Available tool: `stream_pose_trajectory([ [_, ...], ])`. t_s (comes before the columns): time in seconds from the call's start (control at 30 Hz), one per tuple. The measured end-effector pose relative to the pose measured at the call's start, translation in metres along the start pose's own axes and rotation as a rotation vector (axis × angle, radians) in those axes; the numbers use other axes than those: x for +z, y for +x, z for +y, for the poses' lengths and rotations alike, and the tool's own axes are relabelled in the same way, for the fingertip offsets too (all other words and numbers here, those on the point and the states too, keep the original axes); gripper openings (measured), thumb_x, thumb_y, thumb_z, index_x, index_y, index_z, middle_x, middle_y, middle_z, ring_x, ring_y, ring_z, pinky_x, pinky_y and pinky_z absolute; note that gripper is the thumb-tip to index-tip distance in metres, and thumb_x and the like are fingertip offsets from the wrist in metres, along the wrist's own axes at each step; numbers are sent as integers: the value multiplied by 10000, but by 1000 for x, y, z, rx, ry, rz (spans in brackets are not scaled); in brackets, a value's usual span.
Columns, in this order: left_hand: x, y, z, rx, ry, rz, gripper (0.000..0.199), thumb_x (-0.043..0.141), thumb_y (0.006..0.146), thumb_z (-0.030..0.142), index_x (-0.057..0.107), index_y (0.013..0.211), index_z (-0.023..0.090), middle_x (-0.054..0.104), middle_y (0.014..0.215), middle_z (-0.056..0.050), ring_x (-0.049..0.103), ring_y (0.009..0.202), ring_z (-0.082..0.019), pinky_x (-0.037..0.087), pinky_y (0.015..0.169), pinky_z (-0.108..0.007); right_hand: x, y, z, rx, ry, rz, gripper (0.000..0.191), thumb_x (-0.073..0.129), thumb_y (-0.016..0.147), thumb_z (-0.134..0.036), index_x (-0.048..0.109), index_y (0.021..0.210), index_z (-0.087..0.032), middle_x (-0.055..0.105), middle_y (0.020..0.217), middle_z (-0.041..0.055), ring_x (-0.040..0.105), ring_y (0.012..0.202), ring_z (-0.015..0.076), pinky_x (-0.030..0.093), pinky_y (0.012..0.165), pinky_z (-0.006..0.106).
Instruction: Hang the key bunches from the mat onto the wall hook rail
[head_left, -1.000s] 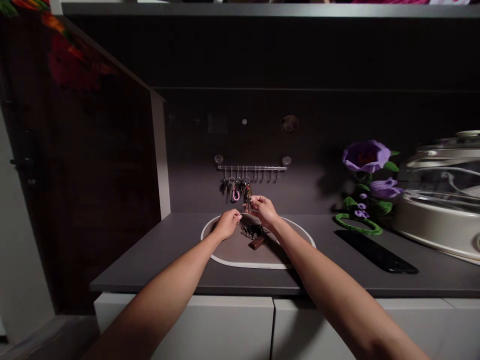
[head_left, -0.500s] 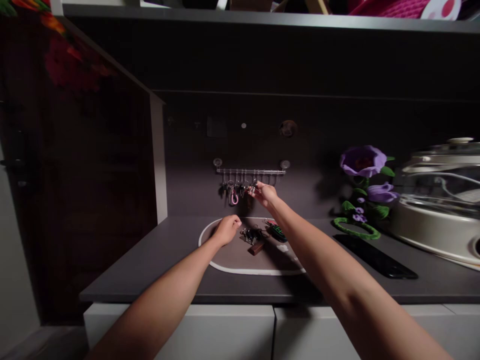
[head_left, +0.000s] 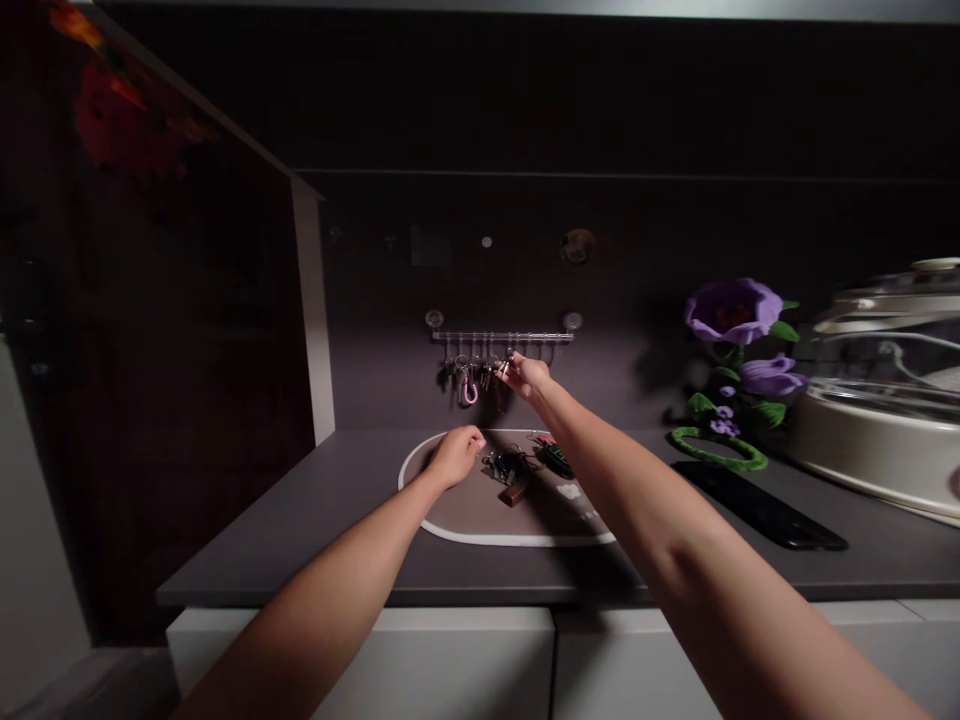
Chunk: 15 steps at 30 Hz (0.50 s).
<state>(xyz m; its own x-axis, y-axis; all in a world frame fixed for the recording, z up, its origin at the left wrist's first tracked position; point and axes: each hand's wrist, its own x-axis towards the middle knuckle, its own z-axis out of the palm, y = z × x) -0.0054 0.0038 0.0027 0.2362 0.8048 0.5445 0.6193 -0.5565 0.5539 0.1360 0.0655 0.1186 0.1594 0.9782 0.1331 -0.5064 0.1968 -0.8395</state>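
Observation:
My right hand (head_left: 527,376) is raised to a clear hook rail (head_left: 502,337) on the back wall. Its fingers pinch a bunch of keys (head_left: 505,368) right below one of the hooks; I cannot tell whether the ring is on the hook. Left of it, several key bunches hang from the rail, one with a pink loop (head_left: 470,388). My left hand (head_left: 457,455) rests closed at the left of a brown mat (head_left: 465,520) with a white rim, with nothing showing in it. Beside it on the mat lie more keys (head_left: 506,466) with a brown fob (head_left: 515,493).
A green and black item (head_left: 555,459) lies on the mat, partly behind my right forearm. To the right are a black phone-like slab (head_left: 757,505), a purple crafted flower (head_left: 733,312) with a green ring base, and a cream appliance (head_left: 885,440) with a clear cover. A shelf overhangs the counter.
The view has tilted slightly downward, and the upper shelf's contents have left the frame. My right hand stays at the rail with the keys, slightly shifted; my left hand stays on the mat.

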Motion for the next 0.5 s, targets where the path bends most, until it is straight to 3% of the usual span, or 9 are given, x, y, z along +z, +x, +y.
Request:
stream_pose_trajectory([
  [0.5, 0, 0, 1, -4, 4, 1, 151, 439, 756, 178, 581, 718, 147, 560, 642, -3, 473, 609, -111, 344, 600, -220, -6, -6, 6, 62, -19, -18, 150, 454, 848, -129, 466, 699, -150, 558, 513, 0, 581, 506, 97, 521, 527, 233],
])
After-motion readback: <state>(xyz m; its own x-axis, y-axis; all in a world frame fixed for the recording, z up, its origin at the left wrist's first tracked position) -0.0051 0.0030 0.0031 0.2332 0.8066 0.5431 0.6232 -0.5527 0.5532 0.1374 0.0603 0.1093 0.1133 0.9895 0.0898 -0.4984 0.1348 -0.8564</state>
